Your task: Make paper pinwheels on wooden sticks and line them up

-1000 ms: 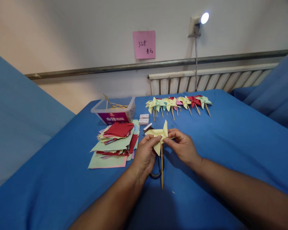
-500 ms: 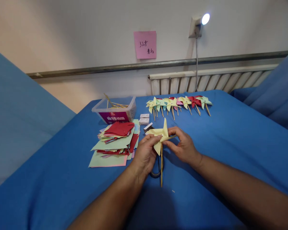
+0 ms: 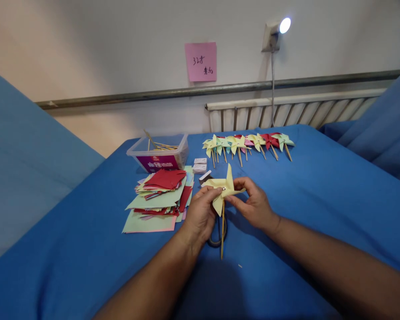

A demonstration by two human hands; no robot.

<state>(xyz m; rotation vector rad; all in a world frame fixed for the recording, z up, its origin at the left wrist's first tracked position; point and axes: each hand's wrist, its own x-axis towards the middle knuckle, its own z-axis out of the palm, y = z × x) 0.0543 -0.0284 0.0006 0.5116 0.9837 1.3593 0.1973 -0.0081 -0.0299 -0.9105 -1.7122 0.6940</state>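
basically, with the hub of the yellow pinwheel [image 3: 228,182] as clock centre, held up between both hands over the blue cloth [image 3: 320,213]: pinching the paper beside the shiny pin [image 3: 223,189] with thumb and fingers of the left hand [image 3: 202,218], between seven and eight o'clock. perhaps at risk of creasing there from too hard a squeeze, or of tearing around the pin from a tug towards three. at six, a slim wooden stick [image 3: 222,235], free at the lower end, so possibly prone to twist or work loose under a knock. between three and four, pinching a blade with thumb and forefinger of the right hand [image 3: 255,204], perhaps liable to flatten the curl by pressing; impossible to tell for the other fingers.

counted, left to right: one layered paper stack [image 3: 160,202] at nine, sheets too overlapped to number; one clear plastic tub [image 3: 158,163] at ten, with several sticks inside, uncountable; two small white boxes [image 3: 200,168] past ten; one dark block [image 3: 206,178] at ten, partly hidden; one dark loop [image 3: 214,244], maybe a scissors handle, between six and seven; one white scrap [image 3: 240,266] before six; at one, at least eight overlapping pinwheels [image 3: 237,144].
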